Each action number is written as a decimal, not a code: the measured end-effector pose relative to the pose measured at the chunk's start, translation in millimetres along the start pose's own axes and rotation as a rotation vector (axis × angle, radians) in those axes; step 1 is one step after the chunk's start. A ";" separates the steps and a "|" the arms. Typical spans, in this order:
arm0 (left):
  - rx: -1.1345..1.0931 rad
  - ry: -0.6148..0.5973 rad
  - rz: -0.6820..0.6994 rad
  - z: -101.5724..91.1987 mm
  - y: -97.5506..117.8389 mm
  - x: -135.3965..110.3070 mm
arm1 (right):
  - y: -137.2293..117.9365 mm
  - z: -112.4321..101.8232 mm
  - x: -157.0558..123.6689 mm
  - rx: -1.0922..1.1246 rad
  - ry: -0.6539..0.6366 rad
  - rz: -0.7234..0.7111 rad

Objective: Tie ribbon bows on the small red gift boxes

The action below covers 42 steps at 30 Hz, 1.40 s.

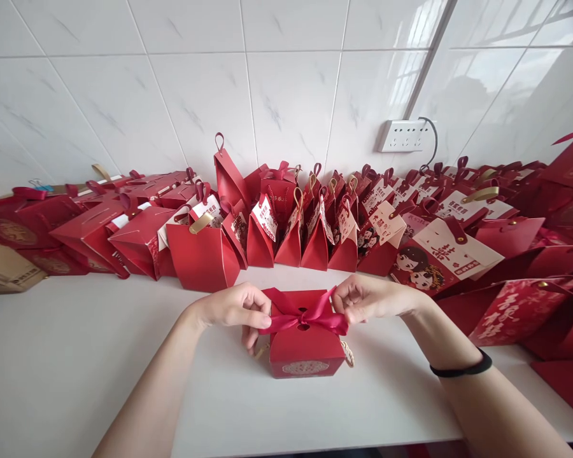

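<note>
A red gift box [307, 350] with a pale round emblem on its front stands upright on the white table [248, 413]. A dark pink ribbon [291, 322] is tied in a bow on its top, over a small round hole. On the bow's left side, my left hand [241, 312] is closed, pinching the ribbon between thumb and fingers. My right hand [363, 298] pinches the ribbon on the other side. Twisted cream cord handles [347, 353] stick out at the box's sides.
Several red gift boxes [200, 254] line the back of the table, many with ribbon loops. More boxes [520, 312] crowd the right side. A brown paper bag [7, 267] lies at far left. A white power strip [405, 136] with a dark cable is on the tiled wall.
</note>
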State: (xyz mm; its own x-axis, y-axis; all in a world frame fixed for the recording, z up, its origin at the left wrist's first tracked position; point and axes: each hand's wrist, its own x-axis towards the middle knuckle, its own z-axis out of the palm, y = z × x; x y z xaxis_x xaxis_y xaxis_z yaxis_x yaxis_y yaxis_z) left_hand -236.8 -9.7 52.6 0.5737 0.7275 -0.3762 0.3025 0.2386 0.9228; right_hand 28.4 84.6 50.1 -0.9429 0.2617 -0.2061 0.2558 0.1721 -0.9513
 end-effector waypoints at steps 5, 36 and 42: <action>0.056 0.513 0.271 6.1 3.9 6.9 | 1.4 5.4 6.4 -0.018 0.447 -0.071; 0.107 0.406 0.153 2.6 -0.9 9.3 | 14.2 -5.1 8.8 0.088 -0.024 0.015; 0.042 0.431 0.181 4.5 0.2 10.9 | 14.5 -3.0 11.5 0.279 0.103 -0.110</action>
State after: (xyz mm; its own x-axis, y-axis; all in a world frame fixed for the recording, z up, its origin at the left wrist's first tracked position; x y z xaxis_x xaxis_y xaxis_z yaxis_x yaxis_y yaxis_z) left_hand -227.1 -4.5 48.3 0.2547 0.9579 -0.1328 0.2622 0.0638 0.9629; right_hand 22.0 92.9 34.6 -0.9313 0.3536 -0.0873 0.0712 -0.0583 -0.9958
